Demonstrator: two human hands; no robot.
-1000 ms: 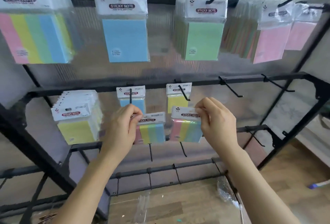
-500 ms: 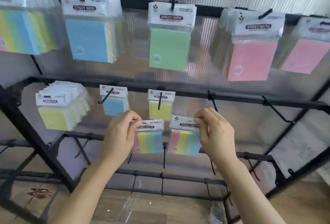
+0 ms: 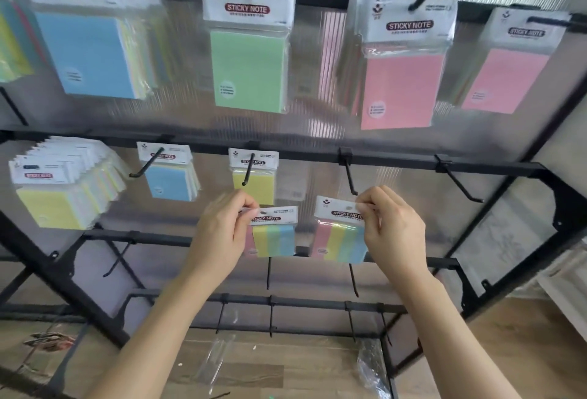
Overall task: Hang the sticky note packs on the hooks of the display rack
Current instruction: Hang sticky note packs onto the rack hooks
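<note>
Just below the empty hook (image 3: 349,176), my right hand (image 3: 390,233), the nearer one, held its grip pinched on a striped pack (image 3: 340,239), header close under the hook's tip, while my left hand (image 3: 222,233) pinched a second pack (image 3: 274,236) farther left.

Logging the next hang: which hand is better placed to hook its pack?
Right. The right hand pinches its rainbow-striped sticky note pack just under a bare black metal hook; the left hand holds its striped pack below an occupied hook.

Bright, even daylight; soft motion blur throughout, wide-angle bending at the edges.
</note>
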